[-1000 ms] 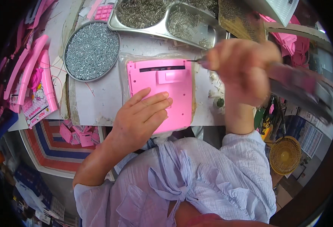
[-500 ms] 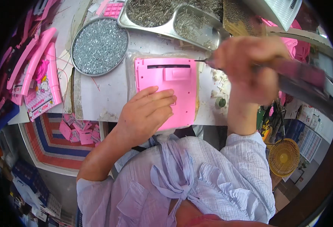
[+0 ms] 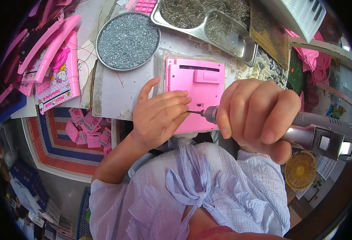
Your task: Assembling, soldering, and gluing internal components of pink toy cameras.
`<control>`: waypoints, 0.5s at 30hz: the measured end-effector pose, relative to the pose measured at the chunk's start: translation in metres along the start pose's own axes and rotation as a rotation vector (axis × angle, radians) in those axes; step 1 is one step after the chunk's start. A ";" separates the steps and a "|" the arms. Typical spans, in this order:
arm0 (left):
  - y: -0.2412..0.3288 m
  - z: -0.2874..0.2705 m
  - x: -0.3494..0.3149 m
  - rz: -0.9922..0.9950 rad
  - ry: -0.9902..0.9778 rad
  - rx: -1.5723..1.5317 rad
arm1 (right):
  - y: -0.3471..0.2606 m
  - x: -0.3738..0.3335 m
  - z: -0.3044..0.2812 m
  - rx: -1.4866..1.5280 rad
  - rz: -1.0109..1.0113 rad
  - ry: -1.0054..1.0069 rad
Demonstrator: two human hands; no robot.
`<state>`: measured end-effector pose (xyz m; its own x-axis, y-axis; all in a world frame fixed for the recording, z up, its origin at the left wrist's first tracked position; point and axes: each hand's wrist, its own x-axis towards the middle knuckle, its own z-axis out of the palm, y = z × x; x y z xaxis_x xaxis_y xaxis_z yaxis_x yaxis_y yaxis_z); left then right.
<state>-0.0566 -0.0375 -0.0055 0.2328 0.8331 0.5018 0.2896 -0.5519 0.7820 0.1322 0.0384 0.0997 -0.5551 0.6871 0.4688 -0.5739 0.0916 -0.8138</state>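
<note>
Screwdriver work is occupying both hands at the near edge of the counter (image 3: 116,90). The right hand (image 3: 260,114) is gripping a grey powered screwdriver (image 3: 316,136), fingers wrapped tight round its body, and the slim bit (image 3: 198,113) is pointing leftward at a pink plastic casing (image 3: 196,94) lying flat, back upward, on a clear plastic sheet. The left hand (image 3: 160,116) is resting on the casing's lower left part with fingers loosely curled and holding nothing that can be made out; its fingertips are sitting right beside the bit's tip, probably steadying the panel and guiding the bit so that neither slips.

Within easy reach behind the casing, a round metal dish (image 3: 128,40) is holding a heap of small silver screws, and a divided steel tray (image 3: 224,34) beside it is holding more small metal parts. Small white plastic pieces (image 3: 260,70) are lying to the right of the casing. Pink plastic parts and a printed pink card (image 3: 58,82) are crowding the counter's left side. Below the counter's edge, more pink parts (image 3: 88,130) are lying on a striped mat (image 3: 52,140), and a small yellow fan (image 3: 300,170) is standing low at the right.
</note>
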 end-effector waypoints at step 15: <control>-0.006 -0.020 -0.002 -0.133 -0.080 0.206 | 0.030 0.040 -0.021 -0.256 0.023 0.061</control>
<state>-0.0779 -0.0350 -0.0037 0.2504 0.8978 0.3624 0.5034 -0.4405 0.7433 0.1054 0.0843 0.0869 -0.5243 0.7324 0.4343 -0.3866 0.2497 -0.8878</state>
